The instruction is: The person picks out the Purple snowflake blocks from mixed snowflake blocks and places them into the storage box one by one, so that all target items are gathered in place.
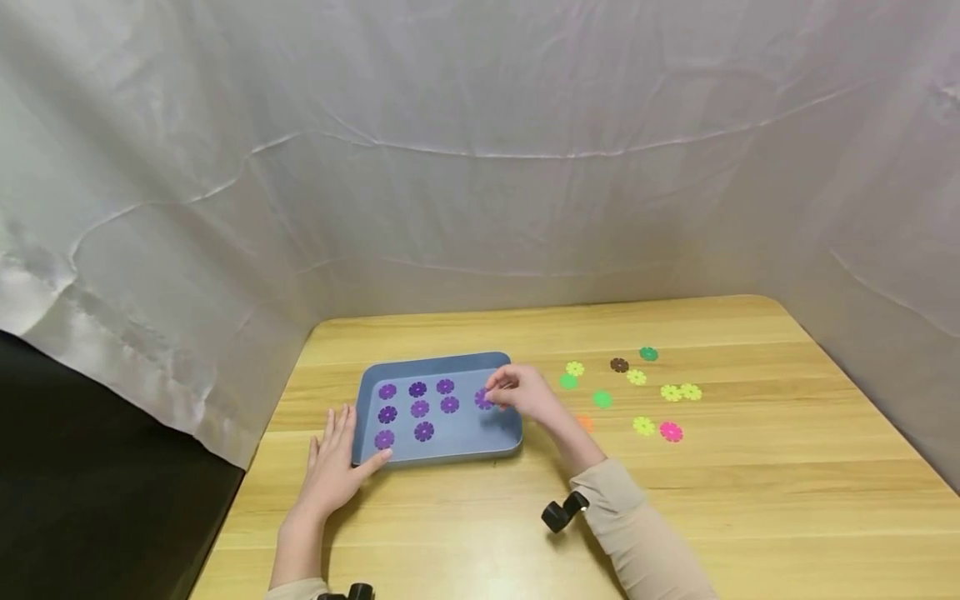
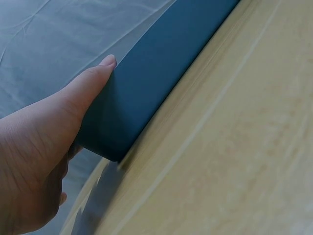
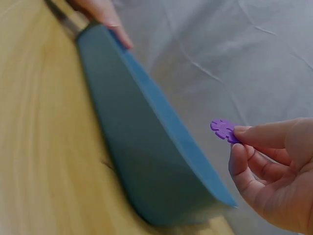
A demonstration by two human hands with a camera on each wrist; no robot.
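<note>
A blue tray lies on the wooden table and holds several purple flower-shaped discs in rows. My right hand hovers over the tray's right part and pinches one purple disc between thumb and fingers. My left hand lies flat against the tray's left front corner, its fingers straight and the thumb pressed on the tray's outer wall. In the right wrist view the tray wall stands to the left of the held disc.
Loose discs in green, yellow, brown, pink and orange lie scattered on the table right of the tray. A white cloth backdrop closes off the back and sides. The table's left edge drops off near my left hand.
</note>
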